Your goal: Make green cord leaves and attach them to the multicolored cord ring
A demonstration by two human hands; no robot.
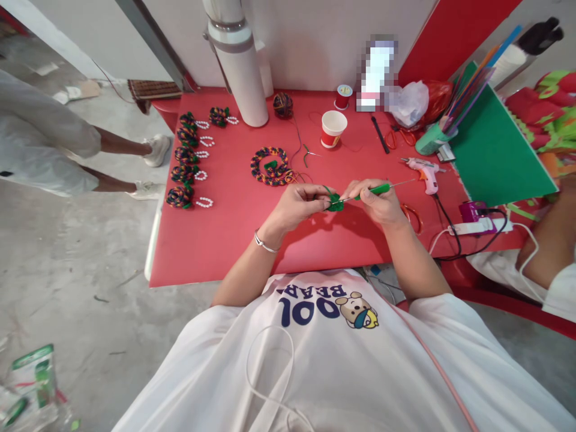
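Note:
Near the front of the red table, my left hand (302,207) pinches a small green crocheted piece (335,204). My right hand (380,202) is closed around the green handle of a crochet hook (380,191), whose metal shaft points left and meets the green piece. Just beyond my left hand lies a coiled multicoloured crocheted strip (272,167) with a green bit in its middle. A needle (314,155) with a dark green end rests on the table past my hands. Part of the green piece is hidden by my fingers.
Several multicoloured rosettes with bead loops (180,197) line the table's left side. At the back stand a white flask (240,72), a yarn ball (283,105) and a paper cup (333,129). A glue gun (427,174), scissors (411,217) and a power strip (479,227) lie right. People are at both sides.

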